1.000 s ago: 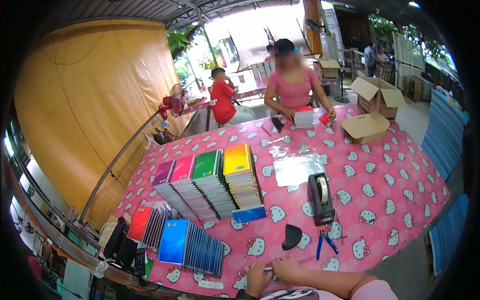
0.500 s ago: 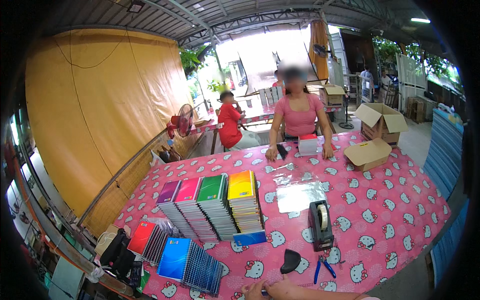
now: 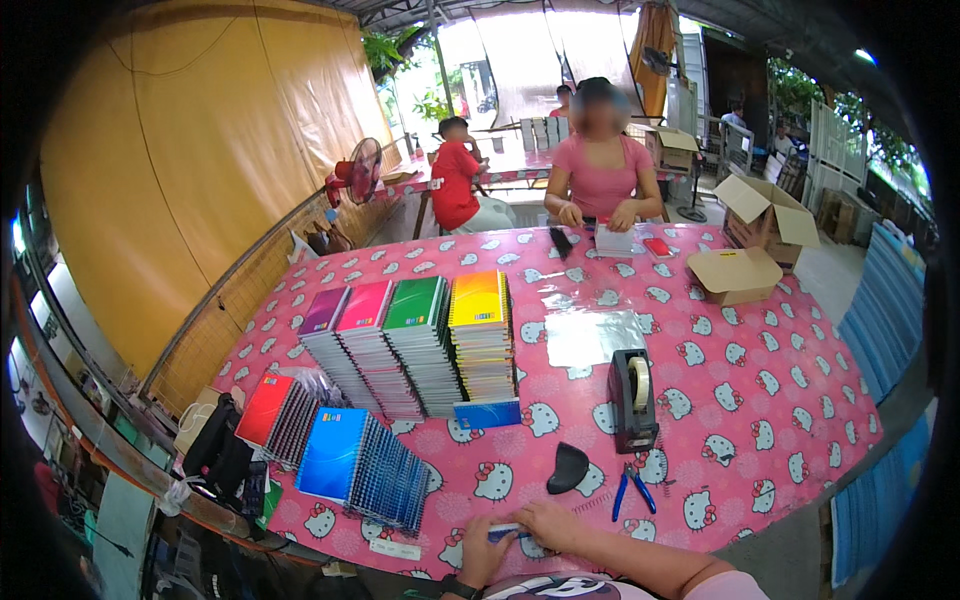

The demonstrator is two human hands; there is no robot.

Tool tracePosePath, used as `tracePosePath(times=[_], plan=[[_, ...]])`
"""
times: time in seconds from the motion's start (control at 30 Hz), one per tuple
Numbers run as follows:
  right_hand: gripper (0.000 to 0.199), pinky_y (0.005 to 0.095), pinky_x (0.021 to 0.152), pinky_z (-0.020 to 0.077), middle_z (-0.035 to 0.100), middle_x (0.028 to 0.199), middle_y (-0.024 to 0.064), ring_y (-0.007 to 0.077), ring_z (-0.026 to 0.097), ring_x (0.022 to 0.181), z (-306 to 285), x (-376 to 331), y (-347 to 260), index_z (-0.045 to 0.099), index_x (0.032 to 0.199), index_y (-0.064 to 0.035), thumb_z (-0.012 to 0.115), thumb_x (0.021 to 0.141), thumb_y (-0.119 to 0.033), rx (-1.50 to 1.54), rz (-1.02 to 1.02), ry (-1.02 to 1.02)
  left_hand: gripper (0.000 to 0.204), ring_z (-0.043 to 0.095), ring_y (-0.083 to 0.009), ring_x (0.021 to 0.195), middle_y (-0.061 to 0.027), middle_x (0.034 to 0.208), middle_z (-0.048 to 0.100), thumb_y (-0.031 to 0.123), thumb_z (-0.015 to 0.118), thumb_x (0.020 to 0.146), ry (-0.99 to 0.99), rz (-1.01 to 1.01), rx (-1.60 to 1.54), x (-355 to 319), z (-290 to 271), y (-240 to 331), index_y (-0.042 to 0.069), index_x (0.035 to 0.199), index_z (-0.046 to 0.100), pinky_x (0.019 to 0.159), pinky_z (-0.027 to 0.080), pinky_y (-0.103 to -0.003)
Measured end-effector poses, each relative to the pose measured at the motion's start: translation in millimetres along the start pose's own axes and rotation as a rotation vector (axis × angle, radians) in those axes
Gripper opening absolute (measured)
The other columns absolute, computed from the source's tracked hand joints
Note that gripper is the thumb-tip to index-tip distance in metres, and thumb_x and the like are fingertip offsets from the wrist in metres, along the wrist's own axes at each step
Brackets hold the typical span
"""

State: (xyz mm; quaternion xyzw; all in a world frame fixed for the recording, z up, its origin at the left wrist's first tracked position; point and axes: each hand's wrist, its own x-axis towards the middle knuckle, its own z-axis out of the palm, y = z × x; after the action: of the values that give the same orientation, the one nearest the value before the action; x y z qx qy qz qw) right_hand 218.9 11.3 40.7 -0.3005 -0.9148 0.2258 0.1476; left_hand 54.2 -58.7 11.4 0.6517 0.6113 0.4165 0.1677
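At the near edge of the table, my left hand (image 3: pixel 482 549) and my right hand (image 3: pixel 547 526) are closed on a blue notebook (image 3: pixel 507 532). It shows nearly edge-on, and my fingers hide most of it. Left of my hands leans a stack of blue spiral notebooks (image 3: pixel 340 452), with a shorter stack of red ones (image 3: pixel 268 408) behind it. A rounded black piece (image 3: pixel 568 468) lies just beyond my right hand. Blue-handled pliers (image 3: pixel 634 491) and a loose wire coil (image 3: pixel 592 500) lie to its right.
Tall stacks of purple, pink, green and yellow notebooks (image 3: pixel 482 340) stand mid-table, a blue notebook (image 3: pixel 488 414) before them. Right of them are a tape dispenser (image 3: pixel 634 400) and clear plastic sleeves (image 3: pixel 590 340). A co-worker (image 3: pixel 600 170) faces me near a cardboard box (image 3: pixel 765 220).
The view has tipped downward, bringing my hands and the notebook between them further into sight. Across the table, the co-worker's hands have come together at the small stack.
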Motion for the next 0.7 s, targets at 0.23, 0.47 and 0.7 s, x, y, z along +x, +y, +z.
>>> tracePosePath(times=[0.23,0.47,0.7], plan=[[0.027,0.0425,0.069,0.0471,0.058,0.083,0.0130,0.0308,0.057,0.083,-5.5,-4.2,0.9,0.057,0.101,-0.0081,0.059,0.074,-0.015,0.010,0.036,0.016,0.042,0.059,-0.0231,0.084,-0.0096,0.091,0.059,0.012,0.078,0.064,0.009,-0.329,-0.548,-3.2,12.3,-15.3,0.005,0.100,0.058,0.075,0.047,-0.032],[0.029,0.0387,0.070,0.0450,0.061,0.080,0.0084,0.0269,0.056,0.080,-10.0,-8.1,4.8,0.060,0.100,-0.0098,0.064,0.073,-0.018,-0.104,0.061,0.118,0.025,0.053,-0.0281,0.087,-0.0093,0.086,0.057,0.015,0.068,0.071,-0.120,0.182,0.063,32.6,-9.2,22.4,0.007,0.094,0.060,0.081,0.038,-0.039],[0.027,0.0365,0.073,0.0418,0.059,0.081,0.0047,0.0229,0.055,0.086,-30.5,-17.8,-2.8,0.059,0.095,-0.0106,0.061,0.069,-0.015,-0.158,0.026,0.138,0.021,0.053,-0.0265,0.086,-0.0077,0.084,0.056,0.018,0.065,0.074,-0.185,0.235,0.149,31.6,-12.3,26.0,0.007,0.091,0.060,0.080,0.037,-0.040]])
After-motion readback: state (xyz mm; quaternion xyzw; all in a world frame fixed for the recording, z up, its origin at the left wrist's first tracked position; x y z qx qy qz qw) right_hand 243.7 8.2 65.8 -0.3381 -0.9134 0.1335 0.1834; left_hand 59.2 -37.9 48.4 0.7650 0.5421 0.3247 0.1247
